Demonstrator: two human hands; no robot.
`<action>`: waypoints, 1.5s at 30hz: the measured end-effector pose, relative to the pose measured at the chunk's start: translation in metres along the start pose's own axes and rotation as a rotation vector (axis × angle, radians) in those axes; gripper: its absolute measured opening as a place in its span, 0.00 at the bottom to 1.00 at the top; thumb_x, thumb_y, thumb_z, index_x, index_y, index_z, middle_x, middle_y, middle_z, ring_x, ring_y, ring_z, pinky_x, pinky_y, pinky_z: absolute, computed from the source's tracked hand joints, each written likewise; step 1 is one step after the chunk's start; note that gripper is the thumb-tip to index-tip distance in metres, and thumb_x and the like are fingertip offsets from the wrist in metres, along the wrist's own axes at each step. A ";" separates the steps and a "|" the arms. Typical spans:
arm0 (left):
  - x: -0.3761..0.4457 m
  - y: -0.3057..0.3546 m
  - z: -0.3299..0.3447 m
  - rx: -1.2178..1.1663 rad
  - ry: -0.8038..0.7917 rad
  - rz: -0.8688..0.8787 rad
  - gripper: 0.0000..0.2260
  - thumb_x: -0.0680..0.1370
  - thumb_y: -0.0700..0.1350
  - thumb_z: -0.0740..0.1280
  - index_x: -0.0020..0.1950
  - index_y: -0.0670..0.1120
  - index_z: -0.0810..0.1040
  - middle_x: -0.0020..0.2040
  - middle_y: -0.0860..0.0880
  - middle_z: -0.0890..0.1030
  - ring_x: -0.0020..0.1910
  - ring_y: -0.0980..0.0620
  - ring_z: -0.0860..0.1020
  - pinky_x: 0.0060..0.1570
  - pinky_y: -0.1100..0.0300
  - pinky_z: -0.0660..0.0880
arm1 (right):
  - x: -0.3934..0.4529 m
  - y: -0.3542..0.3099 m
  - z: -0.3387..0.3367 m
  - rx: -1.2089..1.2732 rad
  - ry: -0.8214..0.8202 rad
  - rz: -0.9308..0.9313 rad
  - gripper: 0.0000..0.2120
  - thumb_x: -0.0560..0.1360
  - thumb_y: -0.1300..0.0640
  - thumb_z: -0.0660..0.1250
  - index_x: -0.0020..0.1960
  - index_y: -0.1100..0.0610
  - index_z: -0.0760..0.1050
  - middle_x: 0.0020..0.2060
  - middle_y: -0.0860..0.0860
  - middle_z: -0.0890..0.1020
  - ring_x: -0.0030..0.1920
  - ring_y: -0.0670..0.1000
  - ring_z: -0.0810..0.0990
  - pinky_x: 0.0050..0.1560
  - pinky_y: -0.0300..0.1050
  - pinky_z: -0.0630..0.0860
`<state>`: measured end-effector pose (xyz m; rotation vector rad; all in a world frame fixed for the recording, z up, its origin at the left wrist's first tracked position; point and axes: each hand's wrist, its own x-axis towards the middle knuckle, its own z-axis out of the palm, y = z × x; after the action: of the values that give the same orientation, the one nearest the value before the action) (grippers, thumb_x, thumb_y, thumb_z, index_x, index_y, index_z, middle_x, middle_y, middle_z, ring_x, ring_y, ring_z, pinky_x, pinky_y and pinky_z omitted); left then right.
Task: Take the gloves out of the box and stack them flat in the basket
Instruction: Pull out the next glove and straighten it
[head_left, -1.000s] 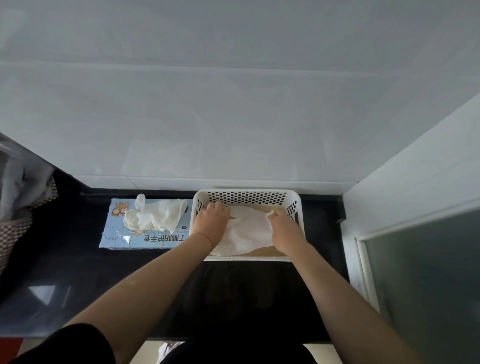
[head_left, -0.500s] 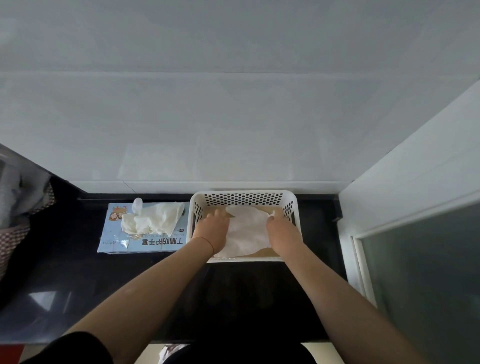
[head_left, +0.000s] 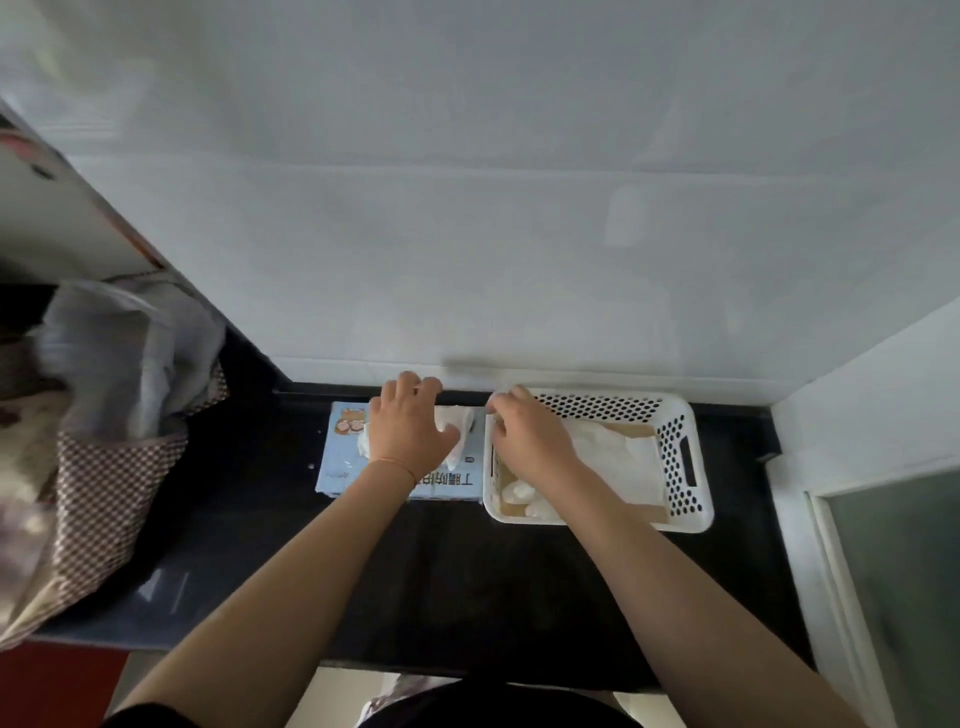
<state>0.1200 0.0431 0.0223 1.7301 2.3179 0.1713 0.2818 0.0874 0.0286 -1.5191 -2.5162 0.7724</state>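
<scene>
The left hand lies over the gloves bulging from the box by the tabletop's back edge, its grip likely gathering one. The right hand, fingers curled, steadies the basket rim; a flat glove lies inside.

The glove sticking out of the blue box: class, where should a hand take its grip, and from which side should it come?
Grip the bunched white part of the glove where it rises out of the box top, pinching from above. The box lies flat with the glove sticking up, so a top pinch lifts it straight out. The left hand is already over it; the right hand is at the basket.
</scene>
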 end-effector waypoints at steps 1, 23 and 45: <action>-0.002 -0.011 0.000 -0.006 -0.048 -0.022 0.23 0.72 0.53 0.69 0.66 0.50 0.73 0.63 0.49 0.71 0.63 0.45 0.69 0.61 0.52 0.65 | 0.002 -0.010 0.007 0.015 -0.021 -0.018 0.15 0.80 0.61 0.61 0.66 0.55 0.73 0.59 0.51 0.73 0.52 0.51 0.76 0.46 0.45 0.73; 0.016 -0.052 -0.077 -0.683 0.127 0.015 0.08 0.79 0.48 0.66 0.48 0.48 0.84 0.45 0.52 0.83 0.45 0.55 0.79 0.47 0.61 0.75 | 0.026 -0.094 -0.043 0.459 0.159 0.132 0.14 0.82 0.52 0.60 0.44 0.59 0.76 0.39 0.54 0.80 0.39 0.52 0.77 0.38 0.41 0.70; 0.011 -0.001 -0.125 -1.114 -0.149 0.145 0.14 0.75 0.51 0.74 0.38 0.42 0.77 0.30 0.51 0.73 0.31 0.52 0.68 0.32 0.61 0.65 | -0.002 -0.080 -0.108 0.692 -0.033 0.071 0.16 0.70 0.44 0.76 0.53 0.51 0.81 0.41 0.50 0.80 0.41 0.46 0.78 0.44 0.42 0.74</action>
<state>0.0834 0.0600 0.1409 1.2125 1.4466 1.0675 0.2553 0.0956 0.1606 -1.3359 -1.8902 1.4816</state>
